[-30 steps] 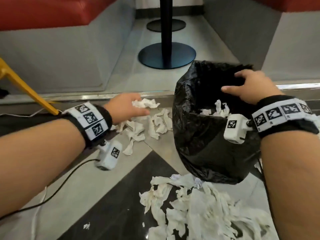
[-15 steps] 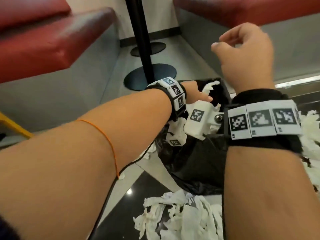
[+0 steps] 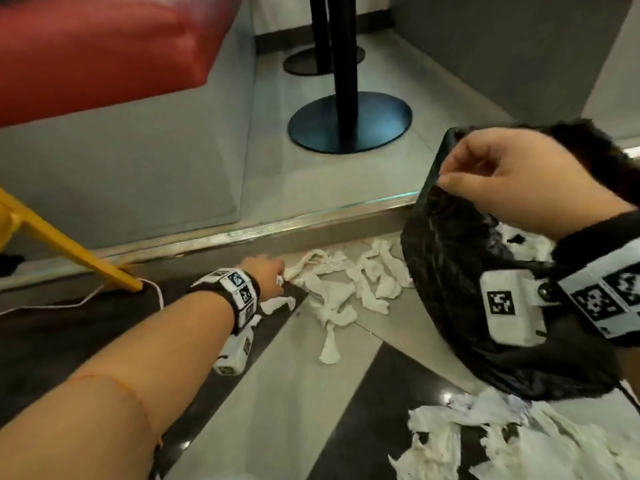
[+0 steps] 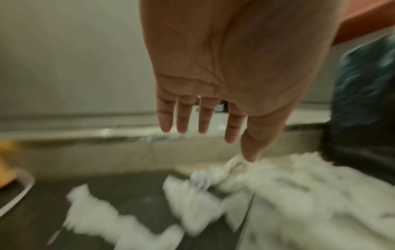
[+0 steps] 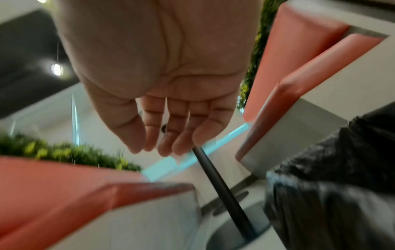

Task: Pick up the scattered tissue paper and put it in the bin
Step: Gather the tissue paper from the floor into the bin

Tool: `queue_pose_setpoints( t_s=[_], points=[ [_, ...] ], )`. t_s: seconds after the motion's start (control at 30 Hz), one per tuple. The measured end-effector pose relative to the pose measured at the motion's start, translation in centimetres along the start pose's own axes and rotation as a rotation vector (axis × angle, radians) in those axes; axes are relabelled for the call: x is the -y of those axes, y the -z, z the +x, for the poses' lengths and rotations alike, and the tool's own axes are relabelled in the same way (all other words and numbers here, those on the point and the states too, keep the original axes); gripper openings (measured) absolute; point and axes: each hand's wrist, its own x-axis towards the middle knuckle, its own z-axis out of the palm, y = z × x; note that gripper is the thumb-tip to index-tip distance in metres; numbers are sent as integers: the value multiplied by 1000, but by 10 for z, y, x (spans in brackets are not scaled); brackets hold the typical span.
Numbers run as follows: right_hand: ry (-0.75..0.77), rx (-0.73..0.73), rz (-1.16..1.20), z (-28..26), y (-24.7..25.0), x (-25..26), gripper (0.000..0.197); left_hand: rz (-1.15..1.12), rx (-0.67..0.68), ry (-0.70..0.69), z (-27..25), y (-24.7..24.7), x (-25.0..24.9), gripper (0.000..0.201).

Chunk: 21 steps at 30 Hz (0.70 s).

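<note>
Torn white tissue paper (image 3: 346, 278) lies scattered on the floor by the step, blurred in the left wrist view (image 4: 288, 194). My left hand (image 3: 268, 277) reaches down to its left edge with straight, spread fingers (image 4: 205, 116) and holds nothing. A black bin bag (image 3: 450, 271) stands to the right with some tissue (image 3: 523, 240) inside. My right hand (image 3: 502, 174) hovers at the bag's near rim. Its fingers (image 5: 171, 135) are loosely curled and empty, with the bag (image 5: 331, 203) below it. A second tissue heap (image 3: 502, 441) lies in front of the bag.
A metal-edged step (image 3: 277, 230) runs behind the tissue. Beyond it stand a black table pole with a round base (image 3: 349, 123) and a red bench (image 3: 104, 53). A yellow leg (image 3: 69, 251) and a white cable (image 3: 104, 299) lie at the left.
My left hand has left the bag's mouth and dropped back to the floor tissue, empty. My right hand has come down from its raised position to the bag's rim.
</note>
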Motion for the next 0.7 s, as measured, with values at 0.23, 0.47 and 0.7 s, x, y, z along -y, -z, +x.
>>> queue_pose_setpoints(
  t_s=[0.23,0.47,0.7],
  points=[
    [-66,473,-197,3,-93,40,5,-279,222,147,54,-142,59,79],
    [-180,547,-195,33,-157,31,7,-492,-90,290,36,-169,47,32],
    [-165,778,-336,12,-286,-15,34,-721,-219,-50,27,-144,70,5]
  ],
)
